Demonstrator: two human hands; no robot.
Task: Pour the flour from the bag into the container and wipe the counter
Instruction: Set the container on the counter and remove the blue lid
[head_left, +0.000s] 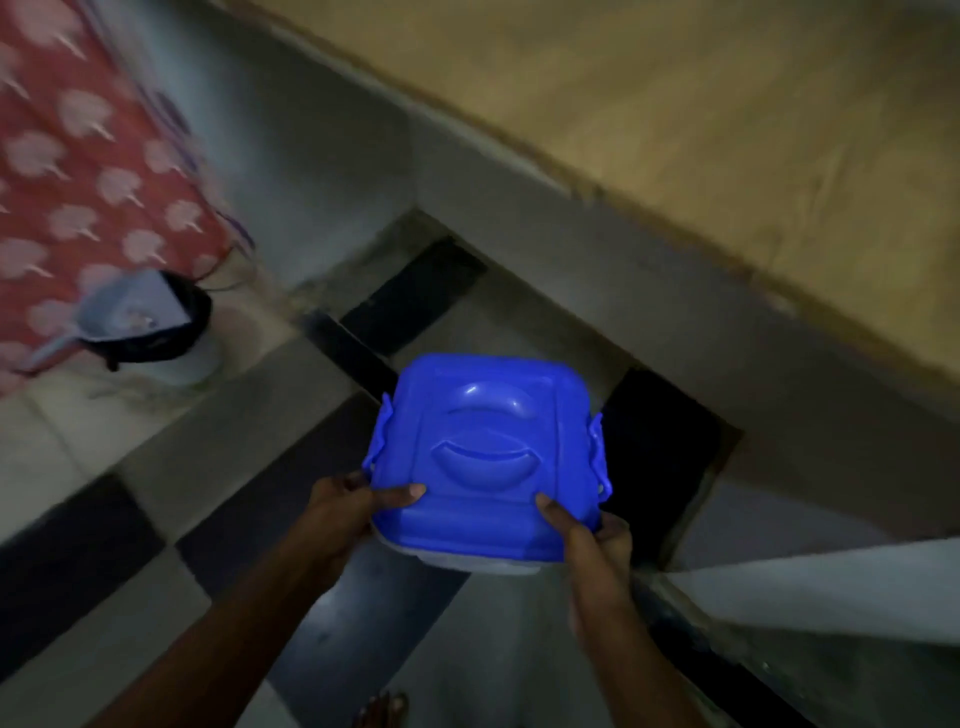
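Note:
A square container with a bright blue lid (485, 452) and side clips is held in the air in front of me, above the floor. My left hand (348, 506) grips its near left corner, thumb on the lid. My right hand (587, 535) grips the near right corner, thumb on top too. A pale translucent base shows just under the lid's near edge. No flour bag is in view. The frame is blurred by motion.
The floor has black and grey tiles (660, 447). A bucket (171, 332) with a dustpan resting on it stands at the left, beside a red patterned cloth (78, 171). A brown wall or door (675, 104) runs across the upper right. A foot (382, 709) shows at the bottom.

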